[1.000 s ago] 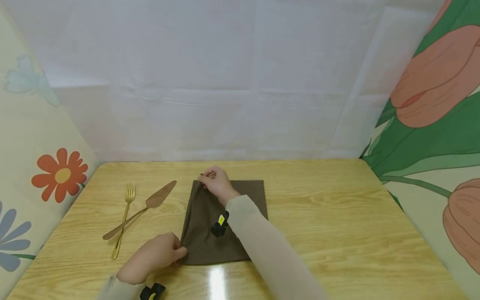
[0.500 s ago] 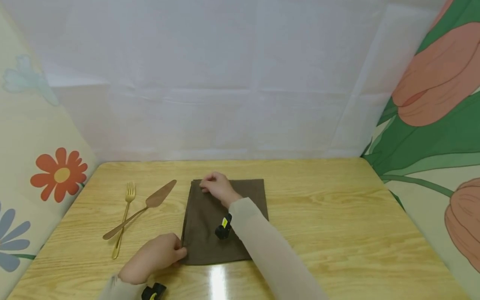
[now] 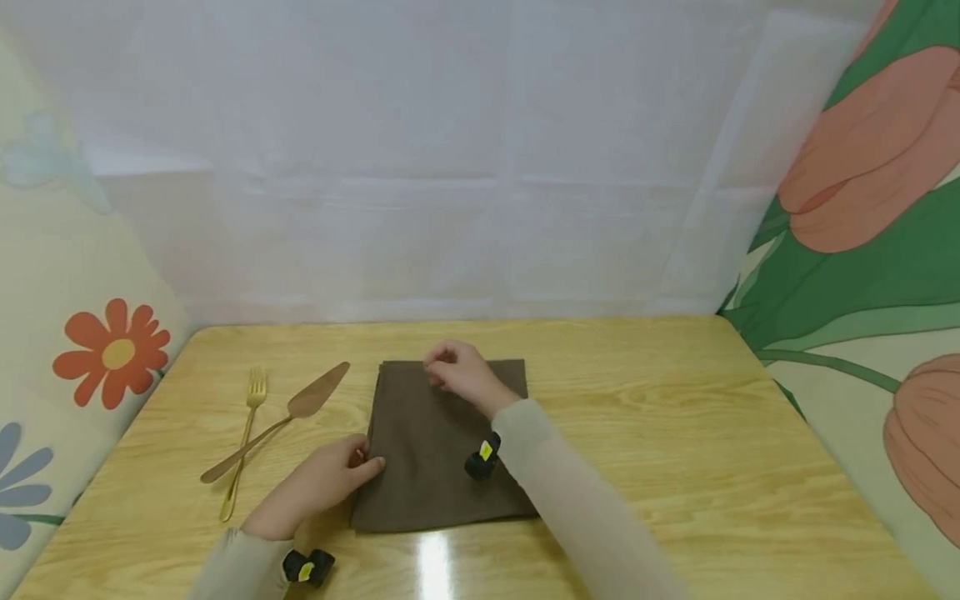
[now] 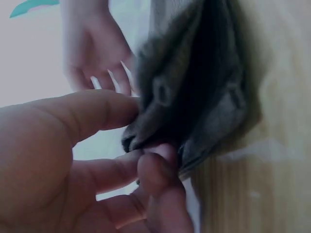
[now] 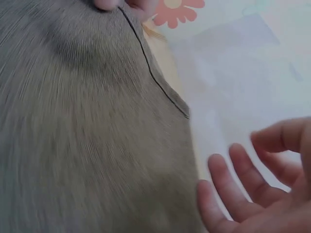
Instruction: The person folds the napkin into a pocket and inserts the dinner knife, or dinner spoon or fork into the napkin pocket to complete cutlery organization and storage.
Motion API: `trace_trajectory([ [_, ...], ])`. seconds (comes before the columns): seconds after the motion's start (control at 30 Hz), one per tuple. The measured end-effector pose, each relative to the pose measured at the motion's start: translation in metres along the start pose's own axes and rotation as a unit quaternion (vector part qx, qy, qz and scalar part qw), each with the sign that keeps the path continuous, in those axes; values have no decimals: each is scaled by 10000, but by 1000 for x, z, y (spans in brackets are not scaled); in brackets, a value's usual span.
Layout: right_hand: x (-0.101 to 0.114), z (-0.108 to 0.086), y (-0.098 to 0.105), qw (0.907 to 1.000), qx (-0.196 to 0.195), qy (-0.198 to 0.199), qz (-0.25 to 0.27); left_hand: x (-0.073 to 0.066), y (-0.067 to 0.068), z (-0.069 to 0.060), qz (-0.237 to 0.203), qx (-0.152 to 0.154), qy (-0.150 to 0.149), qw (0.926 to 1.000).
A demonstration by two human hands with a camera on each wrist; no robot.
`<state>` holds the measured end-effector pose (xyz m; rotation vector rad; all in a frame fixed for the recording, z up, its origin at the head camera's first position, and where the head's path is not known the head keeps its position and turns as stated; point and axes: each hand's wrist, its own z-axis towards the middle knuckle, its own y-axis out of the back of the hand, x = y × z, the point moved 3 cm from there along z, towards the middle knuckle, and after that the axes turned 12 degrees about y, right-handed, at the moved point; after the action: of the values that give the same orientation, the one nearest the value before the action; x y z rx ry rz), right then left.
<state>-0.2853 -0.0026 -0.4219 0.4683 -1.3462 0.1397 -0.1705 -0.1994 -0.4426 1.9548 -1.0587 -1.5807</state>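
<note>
A folded dark brown cloth napkin lies near the middle of the table. My left hand pinches its left edge, thumb on top. In the left wrist view, the fingers reach in at the napkin's layers, which gape apart at the edge. Over the far part of the napkin is my right hand, its fingers loosely bent. The right wrist view shows nothing between those fingers, beside the napkin's edge.
To the left, a copper-coloured cake server lies across a gold fork on the wooden table. A white sheet hangs behind the table, and flower-patterned cloths stand at both sides.
My right hand has let go of the napkin's far left corner and moved right. That edge has dropped flat. My left hand has slid farther up the left edge.
</note>
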Motion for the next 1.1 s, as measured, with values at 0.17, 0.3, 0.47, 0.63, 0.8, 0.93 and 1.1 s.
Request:
trace_trajectory([
  [0.17,14,-16,18,9769,1134,657,-1690,0,8,20,39,-256,27,9997],
  [0.3,21,-32,23,9377,1791,1031,-2792,3,17,32,-96,-400,-100,9991],
  [0.47,21,-59,32,9231,1857,734,-3287,7,19,47,-559,-321,-156,9978],
  [0.63,16,-82,40,9225,1895,461,-3331,6,20,60,-1020,-350,-296,9937],
  [0.8,17,-101,40,9239,2210,373,-3101,2,23,65,-910,-398,-546,9936],
  [0.93,19,-112,35,9203,2467,407,-3008,-1,23,69,-753,-243,-751,9940],
  [1.1,19,-119,29,9179,2580,466,-2979,-1,23,73,-798,-119,-826,9933],
])
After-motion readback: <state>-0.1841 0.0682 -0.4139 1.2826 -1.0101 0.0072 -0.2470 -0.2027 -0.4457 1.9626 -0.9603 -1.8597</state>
